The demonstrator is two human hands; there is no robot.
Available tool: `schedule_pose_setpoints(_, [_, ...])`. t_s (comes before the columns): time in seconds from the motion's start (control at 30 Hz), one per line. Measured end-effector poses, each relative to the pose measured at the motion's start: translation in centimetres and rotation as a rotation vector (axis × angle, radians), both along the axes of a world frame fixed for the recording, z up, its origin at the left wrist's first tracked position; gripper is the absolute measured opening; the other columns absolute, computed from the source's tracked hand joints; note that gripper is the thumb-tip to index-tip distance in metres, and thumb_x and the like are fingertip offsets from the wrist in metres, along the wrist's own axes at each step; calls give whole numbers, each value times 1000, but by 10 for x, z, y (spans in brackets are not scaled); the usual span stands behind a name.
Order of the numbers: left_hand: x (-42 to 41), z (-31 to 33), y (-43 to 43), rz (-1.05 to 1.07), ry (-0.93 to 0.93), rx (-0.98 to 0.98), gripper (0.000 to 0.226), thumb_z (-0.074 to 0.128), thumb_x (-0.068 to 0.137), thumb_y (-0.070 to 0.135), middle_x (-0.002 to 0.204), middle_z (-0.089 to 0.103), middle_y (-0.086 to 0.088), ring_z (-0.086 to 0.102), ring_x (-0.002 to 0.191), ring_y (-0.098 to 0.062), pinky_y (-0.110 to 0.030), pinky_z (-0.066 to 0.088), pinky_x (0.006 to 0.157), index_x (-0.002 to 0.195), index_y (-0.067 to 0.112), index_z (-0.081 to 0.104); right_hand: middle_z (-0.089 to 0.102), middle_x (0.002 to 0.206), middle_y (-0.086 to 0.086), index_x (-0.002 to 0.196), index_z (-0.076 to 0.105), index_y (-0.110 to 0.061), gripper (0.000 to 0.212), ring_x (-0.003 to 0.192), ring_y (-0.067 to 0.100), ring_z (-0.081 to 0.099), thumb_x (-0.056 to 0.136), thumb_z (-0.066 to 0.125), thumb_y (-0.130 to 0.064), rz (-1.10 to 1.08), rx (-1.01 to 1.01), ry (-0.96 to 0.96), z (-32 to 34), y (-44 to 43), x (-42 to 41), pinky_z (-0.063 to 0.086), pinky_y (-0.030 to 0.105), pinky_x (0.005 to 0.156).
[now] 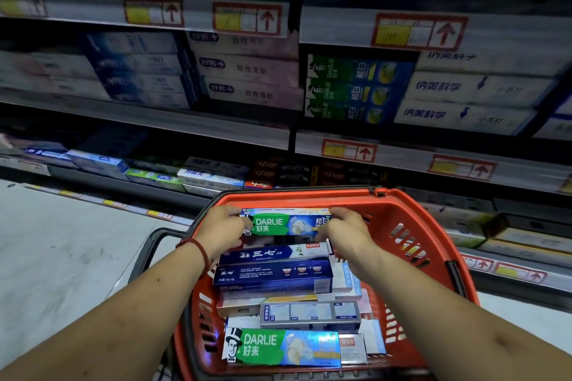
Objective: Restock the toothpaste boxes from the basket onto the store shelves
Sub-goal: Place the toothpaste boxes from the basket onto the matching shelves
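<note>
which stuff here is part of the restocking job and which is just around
Part of the job:
- green and blue Darlie toothpaste box, gripped at its ends by left hand and right hand
- dark blue toothpaste boxes in the basket
- second Darlie box at the near end
- orange plastic basket
- matching Darlie stack on the shelf

Just around:
- red and yellow price tags
- pale floor
- red wrist cord

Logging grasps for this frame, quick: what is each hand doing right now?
Left hand: closed on the left end of the top Darlie box in the basket.
Right hand: closed on the same box's right end.
</note>
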State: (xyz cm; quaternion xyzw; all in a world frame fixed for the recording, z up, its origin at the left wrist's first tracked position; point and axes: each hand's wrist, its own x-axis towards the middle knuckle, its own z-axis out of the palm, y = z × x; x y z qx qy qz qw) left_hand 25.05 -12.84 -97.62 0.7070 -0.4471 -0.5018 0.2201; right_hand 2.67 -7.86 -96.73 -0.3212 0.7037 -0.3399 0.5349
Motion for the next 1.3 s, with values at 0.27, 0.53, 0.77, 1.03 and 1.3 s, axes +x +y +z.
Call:
schedule_pose_setpoints(0.27, [-5,30,7,248,195,-284,40,59,90,1,86,73,-1,67,84,-20,-50,55,99,127,13,70,67,114,3,140,53,-10,68,100,15,64,77,62,14,-183,-158,-132,37,7,4,51,26,75])
schedule_pose_setpoints(0.53, [1,71,21,314,305,-489,38,61,88,-8,99,79,-4,73,100,-24,-42,57,95,113,16,77,69,118,3,134,63,-9,61,104,13,64,78,61,16,-203,-422,-60,92,21,-2,52,22,80])
schedule_pose_setpoints(0.77, [6,135,13,237,326,-685,40,60,90,-10,91,77,10,70,88,-8,-27,56,87,110,21,76,71,111,-2,125,66,-18,55,104,14,66,82,59,16,-147,-590,-21,151,14,-2,53,15,72])
schedule_pose_setpoints(1.03, [7,223,-40,212,304,-824,44,60,88,-8,112,73,-3,68,103,-17,-30,53,93,126,11,70,68,123,-3,126,69,-23,56,114,17,63,74,66,-2,-124,-752,70,233,-27,1,55,36,92])
schedule_pose_setpoints(1.3, [-7,297,-89,200,363,-882,40,60,70,0,100,74,0,67,104,-28,-44,57,97,95,27,77,62,129,1,142,58,-16,61,105,12,60,87,59,10,-107,-878,140,299,-74,-9,55,30,83])
